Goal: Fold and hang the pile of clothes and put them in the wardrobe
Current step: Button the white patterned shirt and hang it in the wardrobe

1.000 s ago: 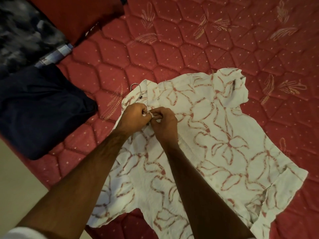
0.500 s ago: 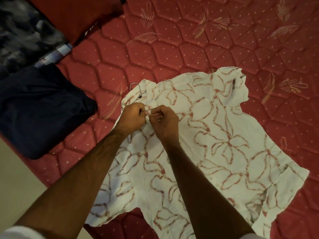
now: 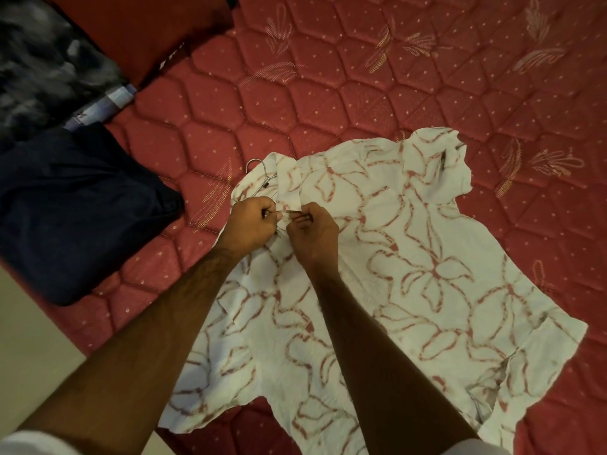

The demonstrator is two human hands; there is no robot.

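Note:
A white shirt [image 3: 410, 274] with a reddish floral line print lies spread flat on the red quilted mattress [image 3: 361, 93]. A metal hanger [image 3: 259, 174] sits inside it, its hook poking out at the collar on the left. My left hand [image 3: 251, 224] and my right hand [image 3: 312, 233] meet just below the collar. Each pinches an edge of the shirt front, fingers curled, almost touching each other. Whatever lies between the fingertips is too small to make out.
A folded dark navy garment [image 3: 72, 211] lies on the mattress to the left. Behind it are a dark patterned cloth [image 3: 42, 67], a checked fabric [image 3: 105, 106] and a red pillow [image 3: 141, 31]. The bed edge and pale floor [image 3: 29, 349] run along the lower left.
Both hands stay at the shirt front below the collar with only small finger movements. The shirt and hanger have not shifted.

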